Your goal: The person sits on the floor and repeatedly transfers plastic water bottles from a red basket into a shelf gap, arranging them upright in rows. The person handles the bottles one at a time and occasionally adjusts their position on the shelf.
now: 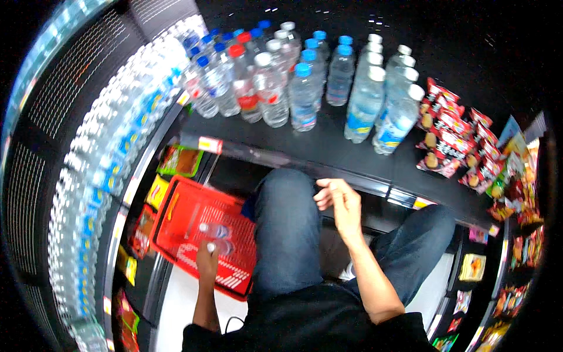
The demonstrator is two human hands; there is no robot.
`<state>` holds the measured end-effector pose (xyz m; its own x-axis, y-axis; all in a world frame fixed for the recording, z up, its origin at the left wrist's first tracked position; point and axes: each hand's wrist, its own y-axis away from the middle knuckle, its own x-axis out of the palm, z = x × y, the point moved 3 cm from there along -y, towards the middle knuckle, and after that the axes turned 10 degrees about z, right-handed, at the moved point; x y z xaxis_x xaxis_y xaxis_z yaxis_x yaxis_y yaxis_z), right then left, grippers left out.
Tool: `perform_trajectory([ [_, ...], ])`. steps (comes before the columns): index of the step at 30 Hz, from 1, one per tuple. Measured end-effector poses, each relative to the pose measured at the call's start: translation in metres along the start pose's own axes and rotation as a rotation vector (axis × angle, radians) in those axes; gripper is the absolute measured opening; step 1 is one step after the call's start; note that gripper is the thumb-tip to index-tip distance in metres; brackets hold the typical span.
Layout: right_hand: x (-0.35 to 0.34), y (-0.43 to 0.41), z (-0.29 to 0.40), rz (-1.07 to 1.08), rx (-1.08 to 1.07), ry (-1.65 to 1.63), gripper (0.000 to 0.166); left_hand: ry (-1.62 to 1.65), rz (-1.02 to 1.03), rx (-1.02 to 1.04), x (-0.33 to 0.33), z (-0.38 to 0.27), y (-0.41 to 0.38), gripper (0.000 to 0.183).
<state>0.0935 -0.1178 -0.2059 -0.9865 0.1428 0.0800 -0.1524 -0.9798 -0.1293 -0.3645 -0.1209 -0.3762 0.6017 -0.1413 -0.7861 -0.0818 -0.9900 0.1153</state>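
A red plastic shopping basket (200, 200) stands on the left, beside my raised left knee. Inside it lies a clear plastic bottle (216, 230) with a white cap. Next to that one is a second clear bottle (225, 247), its white cap at the fingers of my left hand (206, 262). My left hand appears closed around that cap end; blur hides the exact grip. Just right of my left knee (288, 198), my right hand (343, 202) hovers before the shelf edge with its fingers loosely curled and nothing in them.
On the black shelf (325, 154) ahead stand rows of bottles (303, 99) with blue, red and white caps. Red snack packets (446, 141) fill its right part. A long bank of bottles (88, 211) curves along the left. Lower shelves hold packets (180, 160).
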Motion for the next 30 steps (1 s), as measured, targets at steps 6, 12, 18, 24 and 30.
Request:
perform_trajectory([
  [6, -0.005, 0.000, -0.004, -0.028, 0.017, -0.045, 0.034, 0.428, -0.122, 0.272, -0.047, -0.098, -0.008, 0.012],
  [12, -0.003, 0.001, 0.004, -0.037, -0.036, -0.021, 0.032, 0.277, -0.302, 0.397, -0.125, -0.229, -0.033, 0.016],
  [18, -0.016, -0.001, 0.014, -0.090, -0.077, -0.038, 0.031, 0.262, -0.364, 0.677, -0.166, -0.363, -0.067, 0.021],
  [24, -0.026, -0.011, 0.020, -0.115, -0.128, -0.012, 0.034, 0.386, -0.053, 0.797, -0.123, -0.447, -0.120, 0.022],
  [30, -0.037, -0.029, 0.007, -0.100, -0.083, -0.005, 0.042, 0.269, 0.028, 0.870, -0.064, -0.497, -0.159, 0.022],
])
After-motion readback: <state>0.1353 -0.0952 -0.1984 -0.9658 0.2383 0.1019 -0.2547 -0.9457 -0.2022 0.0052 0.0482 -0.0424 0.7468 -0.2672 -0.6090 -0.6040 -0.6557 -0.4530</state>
